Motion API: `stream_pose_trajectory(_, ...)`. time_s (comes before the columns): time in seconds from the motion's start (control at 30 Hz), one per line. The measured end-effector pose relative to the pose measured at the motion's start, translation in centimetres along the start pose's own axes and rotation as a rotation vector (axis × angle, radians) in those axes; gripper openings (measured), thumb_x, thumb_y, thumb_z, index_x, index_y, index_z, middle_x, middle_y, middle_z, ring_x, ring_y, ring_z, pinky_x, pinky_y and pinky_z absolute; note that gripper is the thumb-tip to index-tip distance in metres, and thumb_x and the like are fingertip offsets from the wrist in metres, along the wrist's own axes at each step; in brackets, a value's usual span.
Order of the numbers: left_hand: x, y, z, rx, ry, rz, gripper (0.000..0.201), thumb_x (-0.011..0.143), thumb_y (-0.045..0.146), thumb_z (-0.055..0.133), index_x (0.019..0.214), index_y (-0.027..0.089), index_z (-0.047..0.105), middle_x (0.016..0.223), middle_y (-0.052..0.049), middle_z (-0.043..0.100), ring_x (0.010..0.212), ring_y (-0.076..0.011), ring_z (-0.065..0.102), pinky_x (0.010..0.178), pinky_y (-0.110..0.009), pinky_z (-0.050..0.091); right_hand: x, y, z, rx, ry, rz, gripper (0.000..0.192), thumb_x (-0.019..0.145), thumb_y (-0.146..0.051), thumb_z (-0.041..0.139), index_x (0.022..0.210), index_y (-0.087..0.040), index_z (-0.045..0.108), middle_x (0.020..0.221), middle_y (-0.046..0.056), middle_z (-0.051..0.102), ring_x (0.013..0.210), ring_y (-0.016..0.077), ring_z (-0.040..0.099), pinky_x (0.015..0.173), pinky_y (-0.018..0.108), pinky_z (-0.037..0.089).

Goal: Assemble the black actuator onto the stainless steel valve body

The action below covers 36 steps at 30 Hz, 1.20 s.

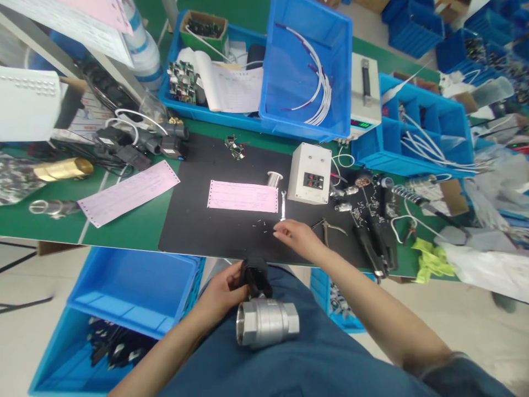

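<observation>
My left hand [222, 291] grips a black actuator block [255, 275] mounted on a silver metal valve body [266, 324], which rests on my lap below the table edge. My right hand [298, 238] reaches over the black mat [194, 220], fingertips pinched at several tiny screws [264, 226] scattered on it. A small wrench [283, 205] lies just beyond the fingers, beside a pink paper slip [243, 196].
A white control box [309, 172], pliers [330, 229] and black-handled tools [374, 242] lie to the right. Blue bins [306, 71] with white cables line the back. A brass fitting [64, 169] and pink sheet [128, 192] sit left. Blue crates [136, 289] stand on the floor.
</observation>
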<state>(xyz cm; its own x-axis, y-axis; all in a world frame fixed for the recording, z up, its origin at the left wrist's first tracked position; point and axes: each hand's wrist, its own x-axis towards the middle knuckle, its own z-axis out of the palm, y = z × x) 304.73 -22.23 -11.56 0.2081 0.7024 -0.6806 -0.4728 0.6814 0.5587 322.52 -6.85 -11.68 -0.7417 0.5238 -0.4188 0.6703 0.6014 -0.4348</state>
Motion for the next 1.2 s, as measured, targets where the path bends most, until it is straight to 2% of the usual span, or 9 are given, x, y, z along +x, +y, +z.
stream_pose_trajectory(0.13, -0.3, -0.8, -0.5, -0.032, 0.066, -0.016, 0.048, 0.063, 0.02, 0.073, 0.109, 0.018, 0.063, 0.097, -0.007, 0.068, 0.102, -0.0245, 0.059, 0.092, -0.032, 0.043, 4.3, 2.1, 6.3, -0.159, -0.039, 0.017, 0.014, 0.087, -0.009, 0.05, 0.096, -0.011, 0.061, 0.096, 0.013, 0.059, 0.094, 0.024, 0.054, 0.081, 0.035, 0.049)
stream_pose_trajectory(0.27, -0.6, -1.3, -0.7, -0.069, 0.089, -0.025, 0.046, 0.064, 0.022, 0.073, 0.108, 0.019, 0.064, 0.096, -0.008, 0.069, 0.102, -0.0256, 0.059, 0.09, -0.033, 0.044, 5.7, 1.5, 8.4, -0.214, -0.045, -0.022, 0.023, 0.084, 0.001, 0.042, 0.093, -0.008, 0.061, 0.094, 0.016, 0.057, 0.091, 0.0271, 0.053, 0.069, 0.034, 0.05)
stream_pose_trajectory(0.37, -0.9, -1.5, -0.8, -0.087, 0.087, -0.015, 0.045, 0.064, 0.022, 0.073, 0.108, 0.02, 0.065, 0.095, -0.008, 0.069, 0.098, -0.0252, 0.06, 0.089, -0.033, 0.044, 5.2, 0.5, 7.2, -0.187, -0.028, -0.042, 0.019, 0.083, 0.0, 0.045, 0.088, -0.008, 0.061, 0.089, 0.016, 0.058, 0.087, 0.0266, 0.054, 0.069, 0.035, 0.05)
stream_pose_trajectory(0.47, -0.9, -1.6, -0.9, -0.1, 0.069, 0.002, 0.045, 0.062, 0.019, 0.073, 0.106, 0.02, 0.065, 0.095, -0.007, 0.069, 0.096, -0.0241, 0.061, 0.088, -0.032, 0.045, 3.2, -1.3, 4.4, -0.058, 0.036, -0.095, 0.01, 0.086, -0.008, 0.052, 0.091, -0.012, 0.06, 0.089, 0.009, 0.059, 0.082, 0.0175, 0.056, 0.075, 0.028, 0.05)
stream_pose_trajectory(0.53, -0.9, -1.6, -0.9, -0.109, 0.053, 0.015, 0.044, 0.062, 0.018, 0.074, 0.105, 0.02, 0.066, 0.093, -0.006, 0.069, 0.094, -0.0232, 0.061, 0.087, -0.031, 0.045, 1.4, -2.9, 2.3, 0.215, 0.149, -0.224, 0.006, 0.088, -0.015, 0.053, 0.09, -0.014, 0.059, 0.088, 0.005, 0.059, 0.08, 0.012, 0.056, 0.075, 0.022, 0.048)
stream_pose_trajectory(0.63, -0.6, -1.5, -0.8, -0.117, 0.023, 0.033, 0.042, 0.061, 0.019, 0.075, 0.102, 0.02, 0.067, 0.09, -0.006, 0.069, 0.092, -0.0226, 0.062, 0.086, -0.03, 0.045, -0.6, -4.7, 0.4, 0.523, 0.248, -0.486, 0.009, 0.091, -0.021, 0.052, 0.089, -0.017, 0.06, 0.087, 0.004, 0.059, 0.084, 0.0122, 0.056, 0.076, 0.024, 0.048)
stream_pose_trajectory(1.0, -0.4, -1.2, -0.8, -0.066, -0.079, 0.014, 0.042, 0.065, 0.021, 0.072, 0.106, 0.021, 0.065, 0.093, -0.005, 0.068, 0.091, -0.0217, 0.062, 0.085, -0.029, 0.045, -1.4, -3.3, -0.6, 0.155, 0.141, -0.863, 0.023, 0.095, -0.015, 0.039, 0.109, -0.013, 0.058, 0.104, 0.007, 0.063, 0.099, 0.0184, 0.054, 0.084, 0.031, 0.05)
stream_pose_trajectory(1.07, -0.4, -1.2, -1.0, -0.053, -0.075, 0.006, 0.04, 0.067, 0.02, 0.07, 0.107, 0.022, 0.065, 0.095, -0.004, 0.068, 0.091, -0.0203, 0.061, 0.087, -0.028, 0.044, -0.7, -2.4, 0.1, 0.158, 0.182, -0.793, 0.021, 0.095, -0.017, 0.042, 0.109, -0.014, 0.058, 0.105, 0.005, 0.063, 0.099, 0.017, 0.055, 0.086, 0.029, 0.049)
stream_pose_trajectory(1.2, -0.5, -1.1, -1.6, -0.035, -0.068, -0.006, 0.04, 0.068, 0.019, 0.069, 0.107, 0.023, 0.065, 0.096, -0.003, 0.068, 0.091, -0.0182, 0.061, 0.083, -0.024, 0.044, 3.4, -0.5, 3.6, -0.094, 0.148, -0.232, 0.019, 0.094, -0.017, 0.045, 0.104, -0.013, 0.061, 0.102, 0.009, 0.061, 0.095, 0.0181, 0.054, 0.086, 0.031, 0.049)
